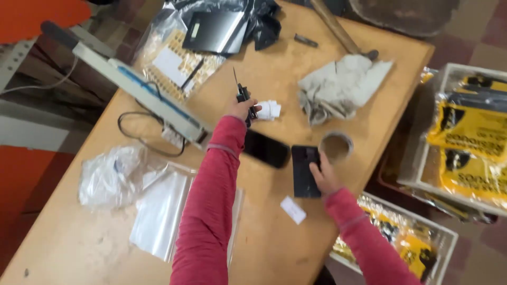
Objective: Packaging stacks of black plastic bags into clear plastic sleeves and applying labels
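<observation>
My left hand (pixel 242 108) is raised over the middle of the wooden table (pixel 274 248) and grips a small black-handled knife (pixel 241 92) with its thin blade pointing up. A small white folded piece (pixel 269 110) lies just right of that hand. My right hand (pixel 323 177) presses flat on a black rectangular slab (pixel 303 170) lying on the table. A second black slab, like a phone (pixel 266 149), lies between my two red-sleeved arms.
A roll of tape (pixel 336 145), a crumpled grey cloth (pixel 340 84) and a white slip (pixel 293 209) lie nearby. At left are a heat sealer (pixel 140 89) with cable and clear plastic bags (pixel 158 211). Yellow packets fill white trays (pixel 475 142) at right.
</observation>
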